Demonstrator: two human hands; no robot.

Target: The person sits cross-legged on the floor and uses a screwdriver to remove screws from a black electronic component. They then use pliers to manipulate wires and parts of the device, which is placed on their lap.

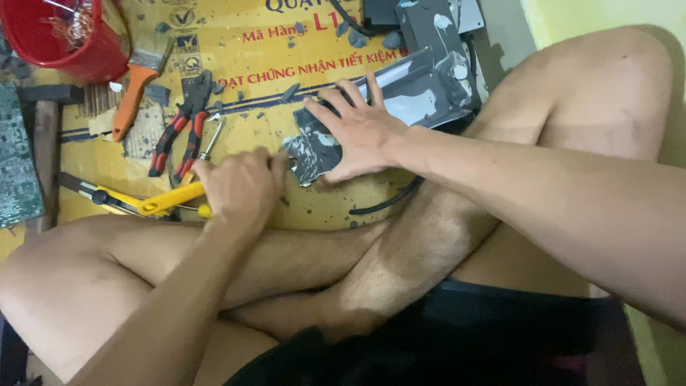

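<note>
I sit cross-legged over a yellow cardboard sheet point(286, 50) on the floor. My right hand point(357, 132) lies flat, fingers spread, on a long grey metal part point(421, 89) with worn dark coating, pressing it to the cardboard. My left hand point(239, 186) is closed around a yellow-handled tool point(161, 204) and sits at the near end of the metal part point(307, 161). The tool's tip is hidden by my fingers.
Red-and-black pliers point(179, 129), a small wrench point(212, 139) and an orange-handled paintbrush point(139, 78) lie left of my hands. A red bucket point(71, 36) stands at top left, a green circuit board point(18, 164) at the left edge. A black cable point(389, 204) curves by my leg.
</note>
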